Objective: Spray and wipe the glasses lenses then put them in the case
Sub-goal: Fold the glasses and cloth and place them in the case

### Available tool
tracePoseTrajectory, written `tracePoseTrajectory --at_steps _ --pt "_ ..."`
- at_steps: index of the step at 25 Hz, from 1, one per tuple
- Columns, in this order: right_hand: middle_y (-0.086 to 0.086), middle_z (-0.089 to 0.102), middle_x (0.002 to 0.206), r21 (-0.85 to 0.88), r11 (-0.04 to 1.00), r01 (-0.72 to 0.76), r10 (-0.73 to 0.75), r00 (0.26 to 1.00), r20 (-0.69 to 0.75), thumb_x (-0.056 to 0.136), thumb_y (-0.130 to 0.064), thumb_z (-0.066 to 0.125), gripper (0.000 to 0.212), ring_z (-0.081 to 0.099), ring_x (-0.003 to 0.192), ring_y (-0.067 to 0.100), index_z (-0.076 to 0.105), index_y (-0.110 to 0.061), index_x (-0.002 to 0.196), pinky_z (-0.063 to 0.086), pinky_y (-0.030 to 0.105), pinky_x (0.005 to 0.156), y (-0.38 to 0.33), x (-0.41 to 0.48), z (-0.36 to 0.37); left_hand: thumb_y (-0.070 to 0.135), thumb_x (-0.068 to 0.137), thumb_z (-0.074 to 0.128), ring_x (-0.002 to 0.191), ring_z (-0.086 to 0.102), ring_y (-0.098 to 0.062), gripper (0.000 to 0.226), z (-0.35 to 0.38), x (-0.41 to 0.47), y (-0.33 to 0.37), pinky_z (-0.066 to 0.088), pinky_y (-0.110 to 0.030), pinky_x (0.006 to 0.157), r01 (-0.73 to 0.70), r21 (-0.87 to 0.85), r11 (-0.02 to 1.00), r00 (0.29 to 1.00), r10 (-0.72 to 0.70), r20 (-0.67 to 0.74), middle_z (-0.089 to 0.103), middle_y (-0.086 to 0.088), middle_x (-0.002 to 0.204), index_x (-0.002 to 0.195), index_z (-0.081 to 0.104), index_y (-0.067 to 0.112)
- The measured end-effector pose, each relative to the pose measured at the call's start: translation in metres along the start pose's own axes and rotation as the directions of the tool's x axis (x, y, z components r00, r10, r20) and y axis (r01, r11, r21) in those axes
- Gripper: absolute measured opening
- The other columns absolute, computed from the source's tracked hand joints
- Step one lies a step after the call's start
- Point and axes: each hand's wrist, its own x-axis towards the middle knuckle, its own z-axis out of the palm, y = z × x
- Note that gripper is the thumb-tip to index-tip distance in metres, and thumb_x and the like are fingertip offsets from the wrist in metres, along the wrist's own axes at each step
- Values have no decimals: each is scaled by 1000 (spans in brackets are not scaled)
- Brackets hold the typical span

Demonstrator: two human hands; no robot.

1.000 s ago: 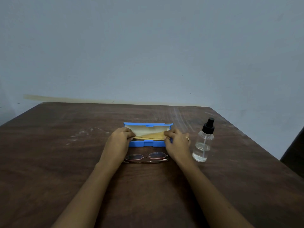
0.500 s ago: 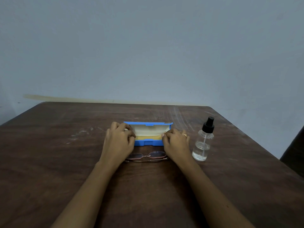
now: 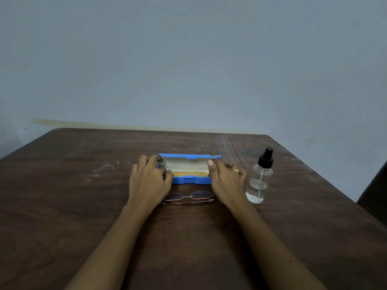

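Note:
A blue glasses case (image 3: 189, 181) stands open in the middle of the table, its cream-lined lid raised at the back. A yellow cloth (image 3: 188, 174) lies flat inside it. My left hand (image 3: 146, 183) wraps the case's left end, thumb on the front rim. My right hand (image 3: 226, 181) wraps the right end, index fingertip on the lid's edge. The folded thin-framed glasses (image 3: 199, 195) lie on the table just in front of the case, between my wrists; my left hand hides their left end. A clear spray bottle (image 3: 258, 185) with a black pump top stands upright to the right of my right hand.
The dark wooden table (image 3: 83, 206) reaches back to a pale blue wall. Its right edge runs diagonally behind the bottle. A dark object (image 3: 374, 197) sits beyond that edge at the far right.
The yellow cloth, held up over the case by both hands a second ago, now lies down inside it. Both hands have let go of it and spread to the case's two ends.

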Motion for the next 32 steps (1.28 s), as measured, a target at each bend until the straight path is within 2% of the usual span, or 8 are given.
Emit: tracePoseTrajectory --at_steps 3,7,10,12,15,20,24,32 --pt "2 69 99 64 997 45 -41 998 -49 98 -33 30 34 33 125 20 53 -19 119 12 32 98 -1 -1 -2 32 89 46 112 41 -21 30 -1 -3 -1 30 -32 84 -6 -27 1000 1000 6 -23 54 -1 124 96 70 14" --pt "8 62 104 166 969 180 -152 973 -171 86 2 43 29 51 100 17 62 -10 105 37 26 89 -1 -3 -3 22 87 52 98 47 -22 13 -11 -3 -6 30 -27 75 -3 -267 964 999 -11 -51 52 2 93 92 61 14" --pt "11 58 103 235 957 172 -131 975 -178 82 10 43 31 47 86 9 62 -4 102 34 3 68 -1 -8 -8 30 87 55 77 50 -19 18 -28 -3 -10 35 -28 59 243 -444 863 957 -141 252 52 5 75 80 50 14" --pt "8 57 96 279 951 130 -71 975 -213 83 8 44 27 48 80 11 62 -3 100 34 1 62 1 -15 -8 38 81 61 68 47 -14 27 -40 -5 -19 34 -25 55 404 -353 844 862 -222 456 53 1 75 77 49 14" --pt "4 53 93 329 942 66 12 973 -230 82 11 43 30 53 85 16 62 -2 102 35 8 67 5 -27 -6 31 68 76 62 49 -10 28 -54 -13 -30 35 -22 51 487 -273 829 750 -237 617 57 1 72 77 57 14" --pt "5 55 90 368 928 -55 100 990 -103 81 6 45 29 50 77 15 60 -5 104 35 12 59 11 -44 -9 18 64 80 63 50 -7 19 -56 -19 -26 36 -18 54 453 -314 834 769 -186 612 59 2 69 73 63 20" --pt "-7 52 70 399 909 -117 111 993 37 83 -2 50 27 48 61 6 55 -10 109 36 14 57 10 -53 -16 16 67 78 69 52 -6 12 -51 -20 -24 38 -15 59 444 -335 831 790 -187 584 64 0 76 71 67 19" --pt "-9 58 68 441 894 -76 54 997 61 79 1 59 31 49 57 4 53 -14 106 39 7 52 12 -55 -13 19 73 73 76 54 -6 9 -50 -19 -25 40 -17 63 409 -357 840 794 -135 593 66 4 79 68 68 25"
